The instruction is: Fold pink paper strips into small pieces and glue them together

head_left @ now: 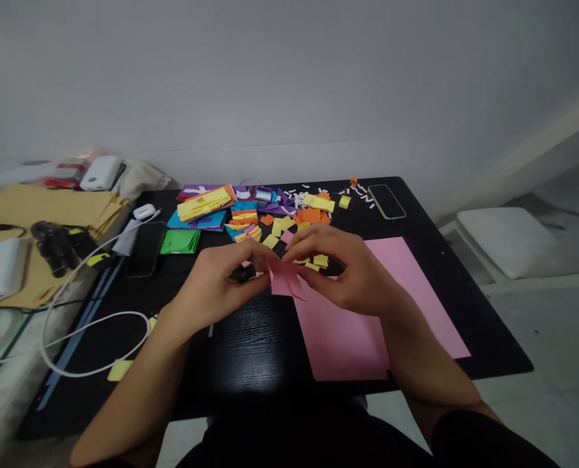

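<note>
Between my two hands, above the black table point(250, 351), is a small folded piece of pink paper point(284, 279). My left hand point(221, 279) pinches its left side between thumb and fingers. The fingertips of my right hand point(343, 266) hold its upper right edge. A large pink sheet point(343, 344) lies flat on the table, partly under my right hand and forearm. Just beyond my fingers, small yellow squares point(282, 225) and orange pieces point(311, 216) of paper lie scattered.
At the back left are yellow strips point(204, 203), a green paper stack point(181, 242) and a dark phone point(146, 250). Another phone point(386, 201) lies back right. A white cable point(48, 325) loops at the left, near brown envelopes point(50, 208). A wall stands behind.
</note>
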